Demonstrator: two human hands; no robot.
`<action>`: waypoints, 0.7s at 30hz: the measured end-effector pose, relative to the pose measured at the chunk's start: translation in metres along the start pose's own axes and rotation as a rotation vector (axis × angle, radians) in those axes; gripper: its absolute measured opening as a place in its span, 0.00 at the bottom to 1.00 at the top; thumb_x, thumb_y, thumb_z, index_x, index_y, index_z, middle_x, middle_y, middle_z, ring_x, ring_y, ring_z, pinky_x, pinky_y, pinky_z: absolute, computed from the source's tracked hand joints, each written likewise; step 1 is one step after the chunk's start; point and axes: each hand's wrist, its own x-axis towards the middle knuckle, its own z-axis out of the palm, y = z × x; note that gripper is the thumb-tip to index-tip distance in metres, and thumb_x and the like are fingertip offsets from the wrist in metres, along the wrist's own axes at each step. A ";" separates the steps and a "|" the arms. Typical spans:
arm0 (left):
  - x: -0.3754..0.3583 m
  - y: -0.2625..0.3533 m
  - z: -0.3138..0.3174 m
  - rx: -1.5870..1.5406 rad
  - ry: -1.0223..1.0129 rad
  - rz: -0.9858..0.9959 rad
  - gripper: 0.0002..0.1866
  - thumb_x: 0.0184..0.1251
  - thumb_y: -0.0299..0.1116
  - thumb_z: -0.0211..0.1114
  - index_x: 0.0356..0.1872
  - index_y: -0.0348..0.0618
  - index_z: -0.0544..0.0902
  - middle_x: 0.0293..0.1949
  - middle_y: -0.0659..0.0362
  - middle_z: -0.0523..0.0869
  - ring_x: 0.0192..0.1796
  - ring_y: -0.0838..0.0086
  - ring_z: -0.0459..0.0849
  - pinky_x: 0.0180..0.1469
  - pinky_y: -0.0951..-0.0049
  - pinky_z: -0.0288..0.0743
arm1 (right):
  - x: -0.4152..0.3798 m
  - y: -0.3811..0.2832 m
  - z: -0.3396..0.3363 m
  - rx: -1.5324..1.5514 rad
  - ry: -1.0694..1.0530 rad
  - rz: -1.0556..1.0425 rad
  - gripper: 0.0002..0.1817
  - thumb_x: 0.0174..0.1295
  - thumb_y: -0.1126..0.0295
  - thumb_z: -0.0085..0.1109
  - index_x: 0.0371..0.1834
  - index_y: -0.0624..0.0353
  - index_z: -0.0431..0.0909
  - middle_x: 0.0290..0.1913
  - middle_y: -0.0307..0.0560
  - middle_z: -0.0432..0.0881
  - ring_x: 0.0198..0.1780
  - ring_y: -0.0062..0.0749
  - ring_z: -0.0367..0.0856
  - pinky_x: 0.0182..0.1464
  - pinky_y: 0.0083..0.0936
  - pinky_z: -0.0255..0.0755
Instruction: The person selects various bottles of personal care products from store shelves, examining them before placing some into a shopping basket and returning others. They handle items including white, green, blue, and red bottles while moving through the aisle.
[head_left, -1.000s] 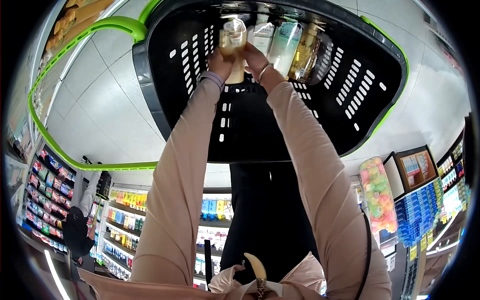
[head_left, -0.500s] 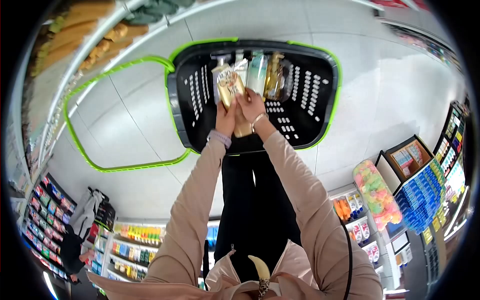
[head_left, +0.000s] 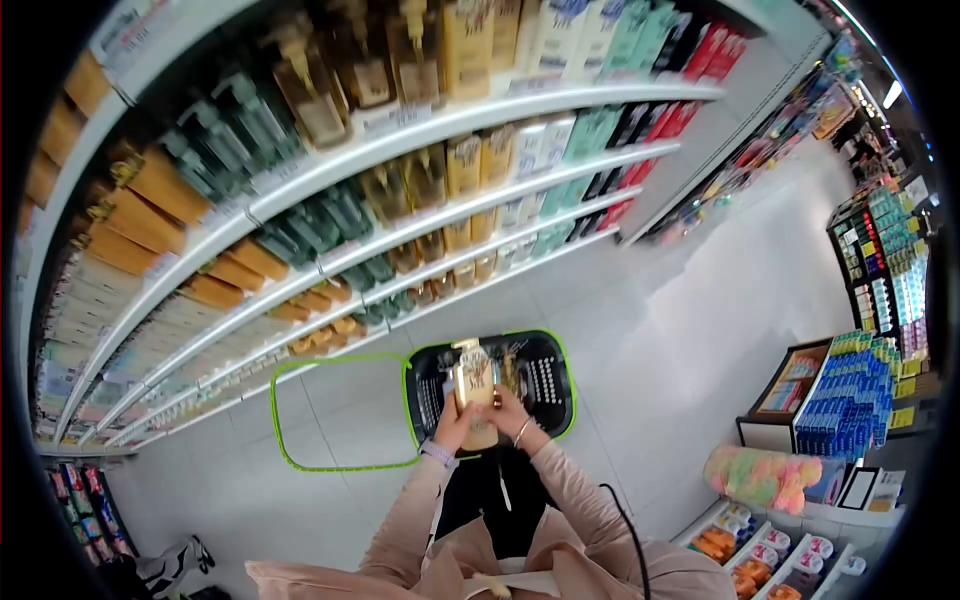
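Note:
My left hand (head_left: 455, 423) and my right hand (head_left: 508, 410) are closed on a cream-coloured pump bottle (head_left: 475, 376), one hand on each side. The bottle is held upright over a black basket (head_left: 549, 378) with a green rim, which stands on the floor. Other bottles (head_left: 510, 372) lie inside the basket, partly hidden behind the held one. To the left of the basket, its green handle (head_left: 277, 420) is folded out over the floor.
Long white shelves (head_left: 400, 115) full of pump bottles and cartons curve across the top and left. At the right stand a blue box display (head_left: 845, 390), a multicoloured fluffy roll (head_left: 762, 476) and low shelves. Part of a person (head_left: 165, 572) shows at the lower left.
The view has tilted up, so the shelves show and the basket appears smaller and lower. The handheld bottle now stands more upright, still in both hands.

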 end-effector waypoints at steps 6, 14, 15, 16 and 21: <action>-0.025 0.076 0.027 0.279 -0.102 0.074 0.24 0.60 0.32 0.55 0.55 0.35 0.59 0.48 0.50 0.71 0.50 0.67 0.71 0.52 0.73 0.64 | -0.041 -0.054 -0.013 0.303 0.002 0.088 0.29 0.47 0.68 0.61 0.50 0.66 0.59 0.43 0.49 0.73 0.42 0.32 0.74 0.42 0.24 0.70; 0.063 0.150 0.102 0.438 0.020 0.326 0.27 0.51 0.28 0.61 0.53 0.35 0.63 0.49 0.46 0.71 0.51 0.56 0.71 0.52 0.69 0.64 | -0.007 -0.190 -0.089 -0.340 0.452 -0.182 0.37 0.33 0.55 0.70 0.41 0.67 0.62 0.37 0.55 0.75 0.39 0.38 0.77 0.41 0.27 0.70; 0.080 0.163 0.114 0.439 0.040 0.332 0.27 0.51 0.28 0.61 0.53 0.35 0.63 0.49 0.46 0.71 0.51 0.56 0.71 0.52 0.69 0.64 | 0.004 -0.210 -0.102 -0.329 0.468 -0.279 0.36 0.32 0.56 0.70 0.41 0.67 0.63 0.37 0.55 0.76 0.39 0.39 0.77 0.40 0.28 0.70; 0.098 0.176 0.128 0.394 0.183 0.476 0.26 0.51 0.29 0.61 0.53 0.35 0.64 0.48 0.48 0.72 0.51 0.57 0.71 0.51 0.68 0.65 | 0.017 -0.232 -0.113 -0.272 0.488 -0.431 0.36 0.32 0.57 0.71 0.41 0.66 0.63 0.36 0.56 0.76 0.39 0.40 0.77 0.40 0.28 0.70; 0.176 0.228 0.174 -0.452 0.299 0.049 0.21 0.61 0.38 0.54 0.52 0.37 0.65 0.48 0.58 0.72 0.48 0.71 0.72 0.48 0.72 0.67 | 0.046 -0.348 -0.158 -0.234 0.515 -0.700 0.36 0.32 0.61 0.71 0.41 0.67 0.61 0.37 0.57 0.75 0.38 0.43 0.77 0.38 0.30 0.71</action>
